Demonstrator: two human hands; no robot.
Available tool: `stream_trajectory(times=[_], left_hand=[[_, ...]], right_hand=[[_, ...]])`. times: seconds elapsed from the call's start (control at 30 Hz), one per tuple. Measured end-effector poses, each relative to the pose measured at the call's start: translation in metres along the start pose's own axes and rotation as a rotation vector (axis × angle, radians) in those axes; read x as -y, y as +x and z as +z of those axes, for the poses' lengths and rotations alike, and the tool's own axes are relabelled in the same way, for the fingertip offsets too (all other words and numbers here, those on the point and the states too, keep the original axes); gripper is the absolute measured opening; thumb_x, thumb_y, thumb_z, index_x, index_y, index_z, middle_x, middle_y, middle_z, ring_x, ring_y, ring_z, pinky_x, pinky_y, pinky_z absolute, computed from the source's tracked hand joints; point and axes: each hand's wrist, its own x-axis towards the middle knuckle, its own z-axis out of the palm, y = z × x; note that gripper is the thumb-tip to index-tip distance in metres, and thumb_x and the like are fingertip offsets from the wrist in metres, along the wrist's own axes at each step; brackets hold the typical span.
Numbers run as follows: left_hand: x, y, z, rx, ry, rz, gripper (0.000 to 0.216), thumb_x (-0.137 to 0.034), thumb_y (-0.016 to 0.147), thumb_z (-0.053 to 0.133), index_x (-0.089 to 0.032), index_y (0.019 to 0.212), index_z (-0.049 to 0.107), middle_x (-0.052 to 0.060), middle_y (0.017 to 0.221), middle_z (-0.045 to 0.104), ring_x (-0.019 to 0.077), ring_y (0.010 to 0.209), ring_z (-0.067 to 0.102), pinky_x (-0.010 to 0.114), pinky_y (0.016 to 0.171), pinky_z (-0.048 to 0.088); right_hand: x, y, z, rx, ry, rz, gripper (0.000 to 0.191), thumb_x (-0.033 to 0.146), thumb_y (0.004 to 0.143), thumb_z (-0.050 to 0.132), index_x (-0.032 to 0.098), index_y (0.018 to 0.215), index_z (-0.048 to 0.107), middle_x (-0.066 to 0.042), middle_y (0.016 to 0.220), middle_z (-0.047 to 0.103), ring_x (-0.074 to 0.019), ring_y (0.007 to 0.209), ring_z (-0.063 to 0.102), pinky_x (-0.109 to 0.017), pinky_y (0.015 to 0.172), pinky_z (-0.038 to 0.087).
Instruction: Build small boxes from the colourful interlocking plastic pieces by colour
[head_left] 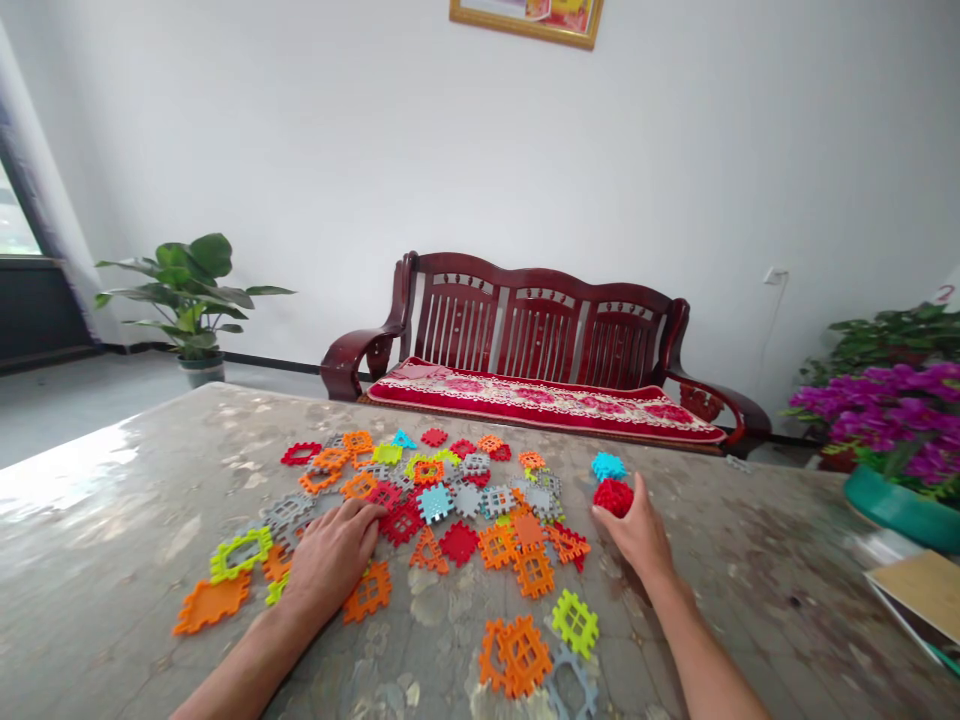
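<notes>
My left hand (335, 548) lies palm down over the left part of a loose pile of plastic interlocking tiles, its fingers stretched toward a red windowed tile (401, 522). Whether the fingertips grip anything there is hard to see. On the right, my right hand (641, 530) holds a red stack of interlocking tiles (613, 497) between thumb and fingers, low at the tabletop. Just behind that stack sits a blue stack of tiles (608, 466). The pile mixes orange, red, grey, green and blue pieces, among them a light blue tile (435, 503) and an orange triangle tile (428, 552).
Nearer me on the table (435, 660) lie orange tiles (515, 656), a green window tile (575, 622) and a grey frame tile (571, 685). A teal flowerpot (900, 508) with purple flowers and a brown notebook (919, 590) stand at right. Beyond is a wooden bench (540, 330).
</notes>
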Motion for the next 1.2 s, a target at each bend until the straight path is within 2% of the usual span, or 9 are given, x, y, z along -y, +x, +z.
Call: stream_trajectory(times=[0.13,0.33,0.67,0.8,1.0,1.2], left_hand=[[-0.002,-0.001,-0.002,0.007,0.002,-0.005,0.038,-0.028,0.095,0.035,-0.030,0.113,0.068,0.002,0.119,0.067,0.0204,0.110,0.061,0.034,0.096,0.043],[-0.001,-0.001,-0.001,-0.002,-0.016,-0.009,0.037,-0.028,0.095,0.036,-0.030,0.113,0.068,0.002,0.118,0.067,0.0203,0.110,0.061,0.034,0.096,0.044],[-0.001,0.000,0.000,-0.020,-0.033,-0.001,0.037,-0.028,0.094,0.035,-0.029,0.111,0.069,0.003,0.116,0.067,0.0202,0.108,0.062,0.034,0.095,0.044],[-0.002,-0.001,-0.001,-0.013,-0.024,-0.006,0.037,-0.028,0.095,0.035,-0.029,0.112,0.068,0.003,0.116,0.067,0.0200,0.108,0.061,0.034,0.096,0.044],[-0.002,0.000,-0.003,0.006,-0.010,-0.007,0.038,-0.028,0.095,0.034,-0.029,0.114,0.067,0.003,0.118,0.066,0.0203,0.109,0.061,0.034,0.096,0.043],[-0.003,-0.001,-0.003,0.012,-0.026,-0.015,0.037,-0.027,0.095,0.035,-0.028,0.113,0.068,0.003,0.117,0.066,0.0209,0.109,0.061,0.035,0.096,0.043]], right_hand=[[0.009,-0.003,0.000,0.030,-0.122,0.043,0.096,0.056,0.077,0.056,0.010,0.151,0.016,-0.021,0.117,0.065,-0.0356,0.102,0.065,-0.043,0.081,0.049],[0.010,-0.002,0.004,0.025,-0.202,0.061,0.088,0.052,0.081,0.052,0.006,0.148,0.019,-0.022,0.109,0.068,-0.0350,0.098,0.067,-0.042,0.078,0.050],[0.011,-0.001,0.004,-0.062,-0.173,0.061,0.090,0.061,0.079,0.049,0.007,0.147,0.027,-0.023,0.131,0.057,-0.0372,0.113,0.059,-0.043,0.086,0.048],[0.011,0.001,0.004,-0.039,-0.133,0.066,0.086,0.060,0.081,0.047,0.009,0.148,0.027,-0.022,0.130,0.058,-0.0362,0.112,0.060,-0.043,0.086,0.047],[0.001,0.004,0.011,-0.034,-0.029,0.031,0.075,0.055,0.083,0.041,0.008,0.142,0.038,-0.021,0.130,0.058,-0.0331,0.116,0.057,-0.041,0.093,0.044],[-0.009,0.006,0.021,-0.073,0.084,-0.015,0.077,0.055,0.080,0.045,0.010,0.142,0.038,-0.019,0.135,0.055,-0.0309,0.121,0.053,-0.040,0.097,0.042]])
